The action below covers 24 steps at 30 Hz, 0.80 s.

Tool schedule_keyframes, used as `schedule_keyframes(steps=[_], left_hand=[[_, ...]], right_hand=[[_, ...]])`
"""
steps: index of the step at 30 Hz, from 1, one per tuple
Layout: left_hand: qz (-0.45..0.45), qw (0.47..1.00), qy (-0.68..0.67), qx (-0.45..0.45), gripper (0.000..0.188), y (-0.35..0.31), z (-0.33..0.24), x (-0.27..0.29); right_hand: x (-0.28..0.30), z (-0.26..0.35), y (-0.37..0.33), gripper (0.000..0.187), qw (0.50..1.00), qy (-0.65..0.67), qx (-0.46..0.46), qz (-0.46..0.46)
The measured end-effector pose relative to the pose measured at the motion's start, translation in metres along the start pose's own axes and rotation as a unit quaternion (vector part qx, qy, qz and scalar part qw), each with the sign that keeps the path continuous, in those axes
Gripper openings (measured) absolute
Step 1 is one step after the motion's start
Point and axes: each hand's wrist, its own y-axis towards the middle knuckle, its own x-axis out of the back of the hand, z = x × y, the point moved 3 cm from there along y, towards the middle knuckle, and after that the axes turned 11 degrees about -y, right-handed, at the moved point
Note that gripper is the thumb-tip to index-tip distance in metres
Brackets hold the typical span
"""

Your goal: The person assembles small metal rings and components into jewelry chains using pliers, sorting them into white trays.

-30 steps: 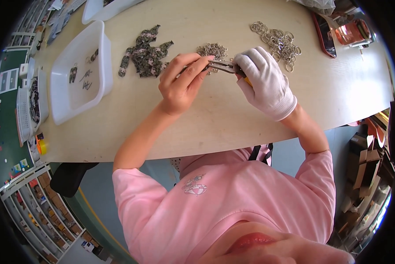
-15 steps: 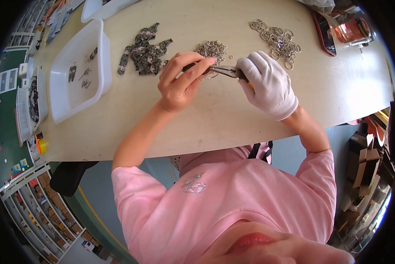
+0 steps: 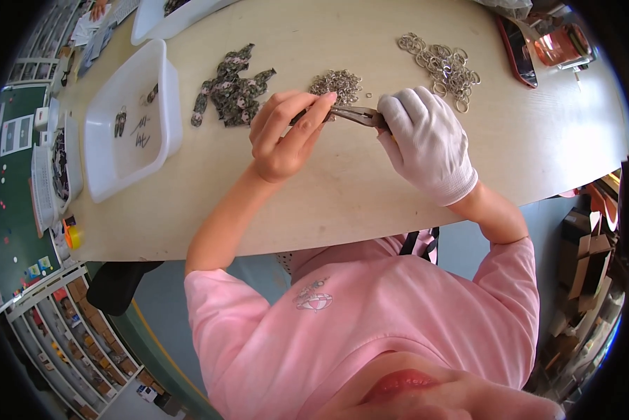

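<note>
Over the table, I note gloved right hand gripping pliers, left hand pinching a dark piece, small links partly screened behind, camouflage pieces alongside.

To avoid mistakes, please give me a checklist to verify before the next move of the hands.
1. Pliers held in gloved right hand: ok.
2. Dark piece well gripped in left hand: cannot tell, the fingers cover most of it.
3. Pliers' tips closed on something: cannot tell, the ends are unclear.
4. Small metal parts all in one heap: not ok, one tiny piece lies apart.
5. Larger rings separate from that heap: ok.
</note>
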Motion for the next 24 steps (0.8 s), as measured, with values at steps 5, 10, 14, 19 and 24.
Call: schedule_keyframes(steps=[5,10,14,19,24], left_hand=[[0.01,1.0,0.005,-0.011,0.042,0.0,-0.001,-0.002],[0.009,1.0,-0.021,-0.001,0.042,-0.003,0.0,-0.001],[0.013,0.999,-0.038,0.035,0.037,-0.004,0.0,0.004],[0.009,0.998,-0.018,0.064,0.03,0.013,0.003,0.013],[-0.004,0.961,0.185,0.205,0.016,0.064,0.036,0.083]], right_hand=[[0.002,-0.002,0.0,0.022,1.0,0.01,0.0,0.004],[-0.002,-0.004,-0.001,0.02,1.0,0.014,0.015,-0.013],[-0.003,-0.004,0.003,0.019,0.999,0.009,0.034,-0.029],[-0.004,-0.02,0.01,0.022,0.987,0.157,0.012,-0.036],[-0.033,-0.052,0.006,0.016,0.989,0.141,-0.033,-0.003]])
